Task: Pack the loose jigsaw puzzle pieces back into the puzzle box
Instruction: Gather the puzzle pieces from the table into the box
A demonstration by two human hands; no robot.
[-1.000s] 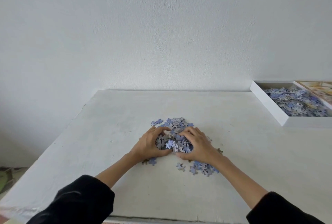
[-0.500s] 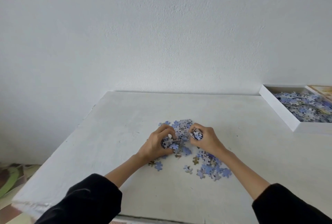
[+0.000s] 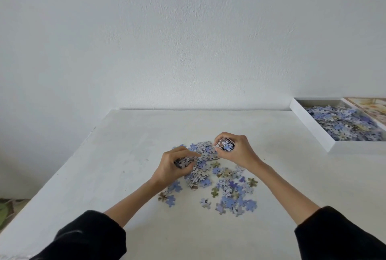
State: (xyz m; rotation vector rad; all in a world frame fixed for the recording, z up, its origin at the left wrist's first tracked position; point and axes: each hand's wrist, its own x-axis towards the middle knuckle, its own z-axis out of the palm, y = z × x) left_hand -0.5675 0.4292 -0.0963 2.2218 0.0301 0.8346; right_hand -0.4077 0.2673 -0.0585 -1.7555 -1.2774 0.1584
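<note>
Grab under way: left hand (image 3: pixel 173 168) down on heap of puzzle pieces (image 3: pixel 205 171) mid-tabletop (image 3: pixel 125 155), fingers (image 3: pixel 184 150) curled round small clump. right hand (image 3: pixel 236 151) at 1 o'clock of left, fingers clenched round fuller handful, seemingly just clear of heap. puzzle box (image 3: pixel 309 126) well apart at 2 o'clock, part filled. Best play: cup tight, carry low, release over box. Stragglers at 5 o'clock after.

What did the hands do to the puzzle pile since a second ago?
Both hands were cupped around the pile. Now the left hand grips a handful of pieces low on the table, and the right hand has scooped its own handful and lifted it a little. More loose pieces lie spread out nearer the person. The box, part full, stayed at the right.
</note>
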